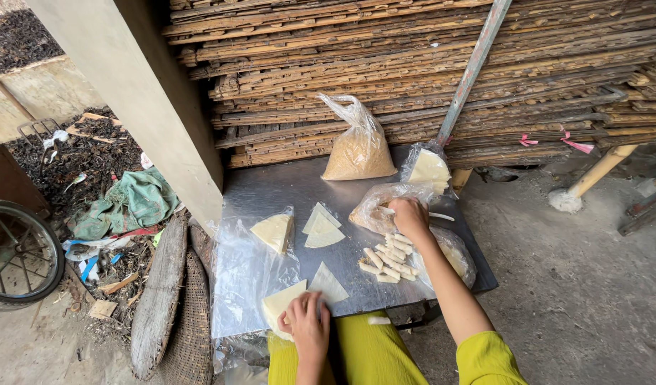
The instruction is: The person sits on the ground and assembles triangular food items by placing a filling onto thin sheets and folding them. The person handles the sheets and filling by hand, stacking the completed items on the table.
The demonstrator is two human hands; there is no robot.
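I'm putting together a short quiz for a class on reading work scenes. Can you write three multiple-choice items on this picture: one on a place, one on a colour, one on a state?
1. Where does the clear plastic bag of tan crumbs stand?
A. at the far edge of the grey metal tabletop, against the stacked bamboo mats
B. on the ground by the wheel
C. on the person's lap

2. What colour are the person's sleeves?
A. red
B. yellow-green
C. black

3. What is the left hand doing?
A. raised in the air
B. gripping the crumb bag
C. pressing flat on a pale triangular wrapper sheet

Answers:
1 A, the bag sits at the tabletop's back edge before the mats.
2 B, both sleeves show yellow-green.
3 C, the palm lies on the sheet at the near edge, while the right hand rests by the pile of small pale rolls.
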